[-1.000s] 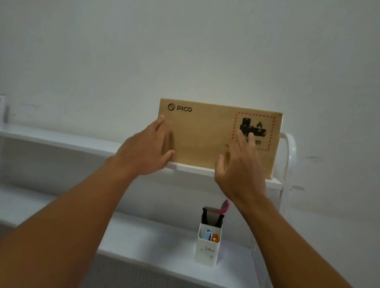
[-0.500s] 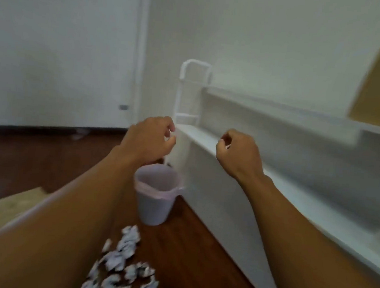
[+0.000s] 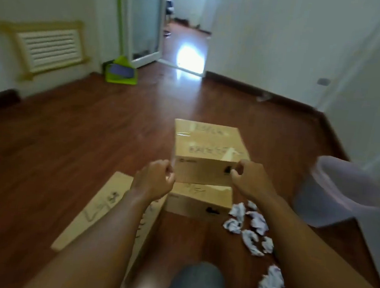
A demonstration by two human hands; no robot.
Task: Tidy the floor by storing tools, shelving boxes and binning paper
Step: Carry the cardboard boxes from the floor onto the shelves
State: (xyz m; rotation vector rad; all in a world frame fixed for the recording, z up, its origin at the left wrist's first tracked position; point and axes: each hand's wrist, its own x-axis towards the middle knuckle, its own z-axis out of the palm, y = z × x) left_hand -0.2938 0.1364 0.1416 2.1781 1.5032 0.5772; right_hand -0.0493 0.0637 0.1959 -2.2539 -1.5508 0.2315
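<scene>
Two brown cardboard boxes are stacked on the wooden floor ahead of me, the upper box (image 3: 207, 150) on the lower box (image 3: 200, 197). A flat cardboard box (image 3: 100, 209) lies to their left, partly under my left arm. My left hand (image 3: 156, 180) hovers at the upper box's front left edge with its fingers curled and nothing in them. My right hand (image 3: 250, 179) is curled the same way in front of the box's front right corner. Several crumpled paper balls (image 3: 250, 227) lie right of the stack, with one more paper ball (image 3: 271, 284) nearer me.
A pale plastic bin (image 3: 336, 193) stands on the floor at the right, by the white wall. A green dustpan (image 3: 120, 71) leans against the far left wall, next to an open doorway (image 3: 185, 28). My knee (image 3: 197, 282) shows at the bottom.
My view has swung from the shelf, where a box was left standing, past the bin and down to the floor. Both hands came off that box, curled, and now hover at the stacked boxes.
</scene>
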